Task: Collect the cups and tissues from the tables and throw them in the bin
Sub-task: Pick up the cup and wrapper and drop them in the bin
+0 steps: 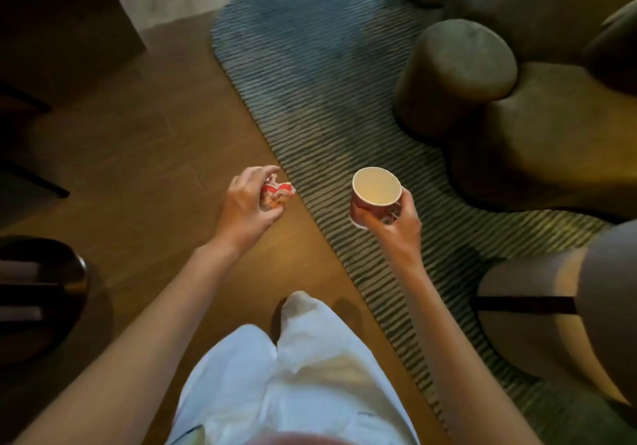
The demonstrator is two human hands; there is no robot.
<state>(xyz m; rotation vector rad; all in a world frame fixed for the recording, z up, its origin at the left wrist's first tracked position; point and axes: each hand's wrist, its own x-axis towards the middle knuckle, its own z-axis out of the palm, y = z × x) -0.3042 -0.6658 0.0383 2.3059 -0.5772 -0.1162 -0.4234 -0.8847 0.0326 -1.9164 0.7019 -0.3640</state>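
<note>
My left hand (246,205) is closed around a crumpled red-and-white tissue (277,193), held above the wooden floor. My right hand (396,218) grips a red paper cup (374,199) upright by its lower wall; the pale inside of the cup shows from above. Both hands are held out in front of me at about the same height, a short gap apart. No bin is in view.
A grey striped rug (310,75) covers the floor ahead and to the right. Rounded upholstered seats (458,68) stand on it at the upper right, another stool (537,310) at the right. Dark furniture (51,30) lines the left, with a dark round object (51,272) beside me.
</note>
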